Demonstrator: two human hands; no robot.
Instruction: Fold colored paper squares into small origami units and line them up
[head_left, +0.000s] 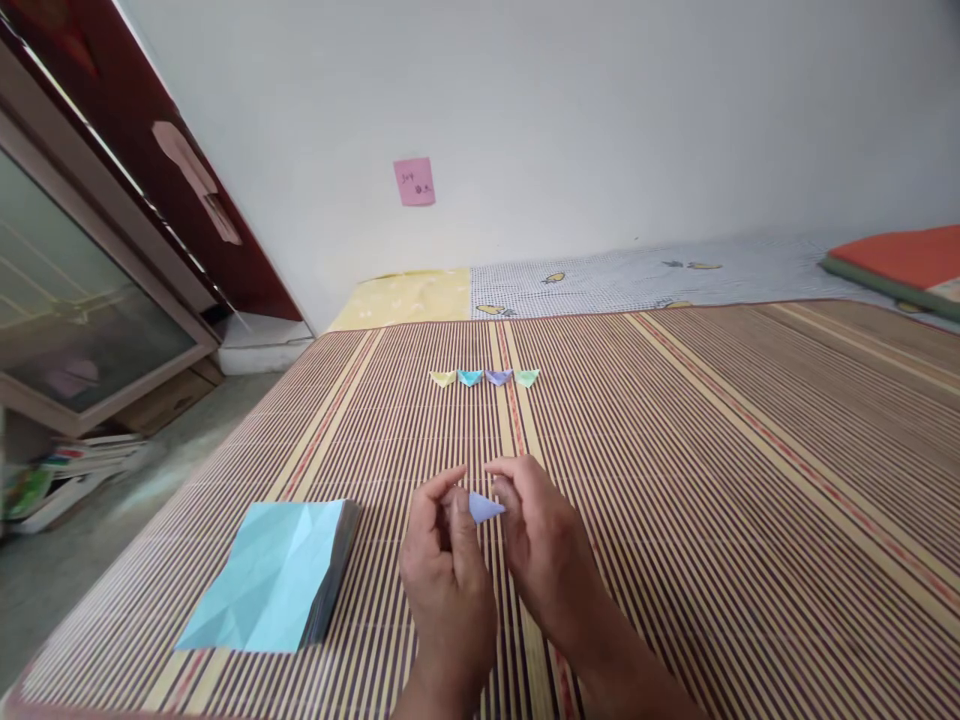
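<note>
A small folded piece of purple paper (pixel 484 508) is held between my two hands above the striped mat. My left hand (pixel 450 555) pinches its left side, thumb on top. At the paper's pointed right end, my right hand (pixel 544 535) has its thumb and fingertips closed on the tip. Part of the paper is hidden behind my left thumb. Farther off, a row of small folded paper pieces lies on the mat: a yellow one (pixel 444 379), a blue one (pixel 470 378), a purple one (pixel 499 378) and a green one (pixel 527 378).
A thick stack of square paper (pixel 262 575), with a creased light blue sheet on top, lies left of my hands. The striped mat (pixel 675 500) spreads over the bed. Folded orange bedding (pixel 904 255) sits far right. A pink note (pixel 414 182) is on the wall.
</note>
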